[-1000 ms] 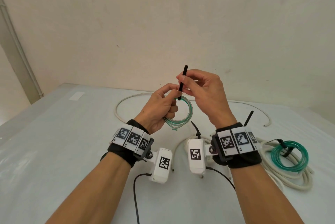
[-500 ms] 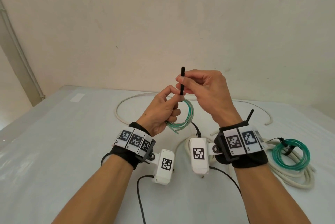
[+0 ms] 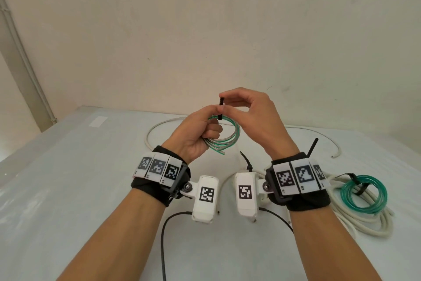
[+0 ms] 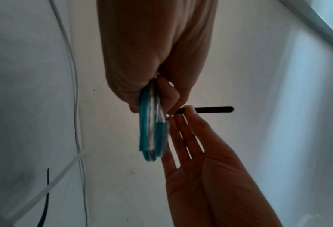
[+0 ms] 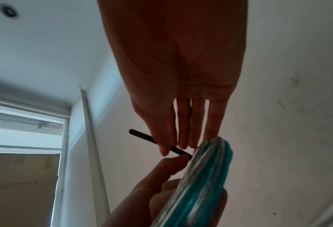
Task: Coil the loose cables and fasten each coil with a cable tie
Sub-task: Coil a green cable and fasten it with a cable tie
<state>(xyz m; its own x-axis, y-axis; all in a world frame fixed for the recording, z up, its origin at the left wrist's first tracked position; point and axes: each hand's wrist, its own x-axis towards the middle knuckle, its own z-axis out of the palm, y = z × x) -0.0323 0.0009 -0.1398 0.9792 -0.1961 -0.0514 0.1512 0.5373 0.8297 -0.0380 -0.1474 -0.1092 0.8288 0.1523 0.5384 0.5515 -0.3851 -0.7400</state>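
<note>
My left hand grips a small coil of green and clear cable, held up above the table. A black cable tie wraps the top of the coil, its free end pointing up. My right hand pinches that tie between thumb and forefinger just above the coil, the other fingers straight. In the left wrist view the coil hangs from my fist and the tie sticks out sideways. The right wrist view shows the tie passing under my fingertips to the coil.
A loose white cable curves across the table behind my hands. At the right lie a tied green coil on a white coil. A spare black tie lies between the wrists. A wall stands close behind.
The tie's free end shows shorter above my right fingers than before, and it has tipped away from me. Both hands stay together at the coil's top.
</note>
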